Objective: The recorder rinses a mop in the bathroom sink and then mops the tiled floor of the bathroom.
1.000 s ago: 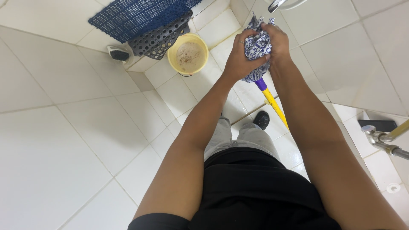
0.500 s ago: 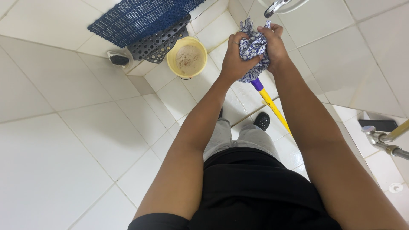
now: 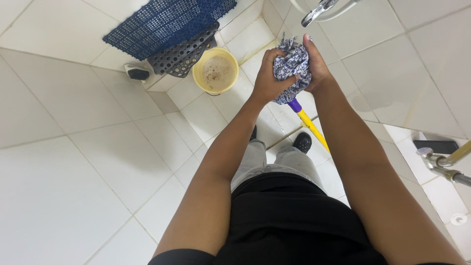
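Blue-white mop head (image 3: 290,68) squeezed btwn left hand (image 3: 269,81) & right hand (image 3: 316,68), both clamped tight, yellow handle (image 3: 311,128) below them, bucket (image 3: 216,72) left.

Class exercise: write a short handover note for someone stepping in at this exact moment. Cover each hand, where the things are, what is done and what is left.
Left hand and right hand: both clamped around the blue-and-white mop head, held up under the tap.
Yellow mop handle slants down towards the floor.
Yellow bucket of murky water stands on the floor, beside the mats.
Done: mop head gathered up.
Left: cannot tell.
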